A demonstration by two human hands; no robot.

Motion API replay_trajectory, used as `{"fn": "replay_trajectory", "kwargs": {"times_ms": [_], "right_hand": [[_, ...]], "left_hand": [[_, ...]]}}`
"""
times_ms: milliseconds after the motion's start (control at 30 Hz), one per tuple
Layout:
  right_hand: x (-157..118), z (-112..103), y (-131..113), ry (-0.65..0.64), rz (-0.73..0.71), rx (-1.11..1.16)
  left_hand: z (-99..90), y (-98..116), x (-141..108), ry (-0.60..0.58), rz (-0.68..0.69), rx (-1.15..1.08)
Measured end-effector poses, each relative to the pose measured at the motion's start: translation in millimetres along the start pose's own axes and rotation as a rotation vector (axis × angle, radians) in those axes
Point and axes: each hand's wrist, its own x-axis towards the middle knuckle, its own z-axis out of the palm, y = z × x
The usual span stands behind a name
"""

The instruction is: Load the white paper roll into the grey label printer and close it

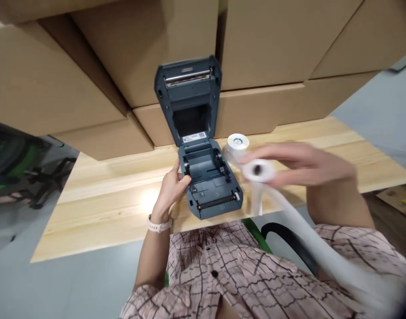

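Observation:
A dark grey label printer [209, 177] stands with its lid [191, 97] raised, and its roll bay holds no roll. My left hand [172, 188] grips the printer's left side, thumb over the edge. To the right of the printer, my right hand [299, 166] holds a small white paper roll [258, 170] between thumb and fingers, blurred by motion. A long white strip [309, 235] trails from that roll toward the lower right. Another white roll [237, 142] stands on the table behind it, close to the printer.
Large cardboard boxes [256, 48] are stacked along the back of the wooden table [99, 199]. A green and black chair [282, 235] shows below the front edge. Dark equipment [40, 177] stands on the floor at far left.

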Motion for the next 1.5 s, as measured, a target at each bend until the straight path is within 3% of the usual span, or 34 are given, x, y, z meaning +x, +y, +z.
{"fn": "replay_trajectory", "kwargs": {"times_ms": [133,267,433,633,867,1000,1300,1500], "right_hand": [[72,59,-14,-0.201,-0.049,0.030],[84,91,-1,-0.274,-0.111,-0.013],[72,97,-1,-0.233,-0.115,-0.014],[50,108,-32,0.059,-0.062,-0.149],[18,135,-68,0.259,-0.007,-0.221],[16,143,-74,0.285,0.036,-0.306],[21,145,-82,0.423,-0.034,-0.464],[20,149,-93,0.412,-0.003,-0.503]], "left_hand": [[1.3,-5,-2,0.000,0.033,0.025],[1.2,-4,-5,-0.001,0.043,0.047],[1.0,2,-7,0.003,0.041,0.084],[1.6,3,-9,0.016,0.037,0.122],[3.6,1,-10,0.042,0.054,0.152],[4.0,0,-11,0.042,0.052,0.156],[5.9,-6,-12,0.060,0.067,0.110],[7.3,-9,-11,0.082,0.075,0.105]]}}
